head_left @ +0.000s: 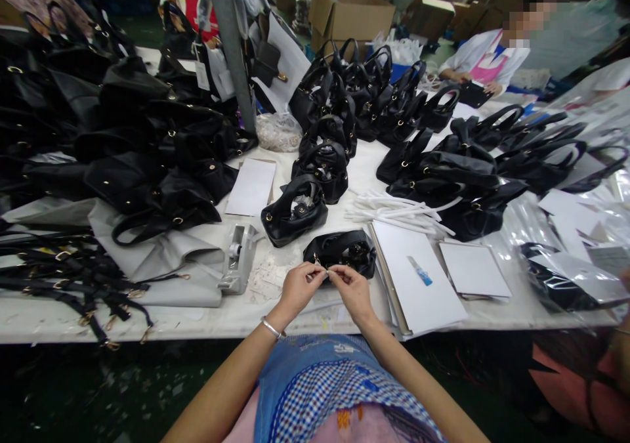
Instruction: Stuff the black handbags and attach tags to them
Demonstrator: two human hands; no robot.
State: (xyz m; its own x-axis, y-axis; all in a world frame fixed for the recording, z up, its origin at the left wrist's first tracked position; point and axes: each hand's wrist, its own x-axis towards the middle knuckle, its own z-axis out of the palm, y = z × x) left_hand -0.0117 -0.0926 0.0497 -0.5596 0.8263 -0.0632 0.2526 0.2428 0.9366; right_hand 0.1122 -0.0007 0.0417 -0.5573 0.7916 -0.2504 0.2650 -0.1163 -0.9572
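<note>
A small black handbag (347, 246) lies on the white table in front of me. At its near side, my left hand (299, 290) and my right hand (353, 292) meet with fingertips almost touching. Both hands are closed in a pinch, and what sits between the fingers is too small to make out. A bit of gold-coloured metal shows at the bag's left end, just above my left fingers. Just behind this bag stands another black handbag (294, 214) with its handle up and clear plastic inside.
A tape dispenser (239, 259) stands to the left, near black straps (73, 285) with gold clips. White boards (413, 279) and white rods (394, 210) lie to the right. Black bags pile up on both sides. Across the table, a person (492, 62) holds a black item.
</note>
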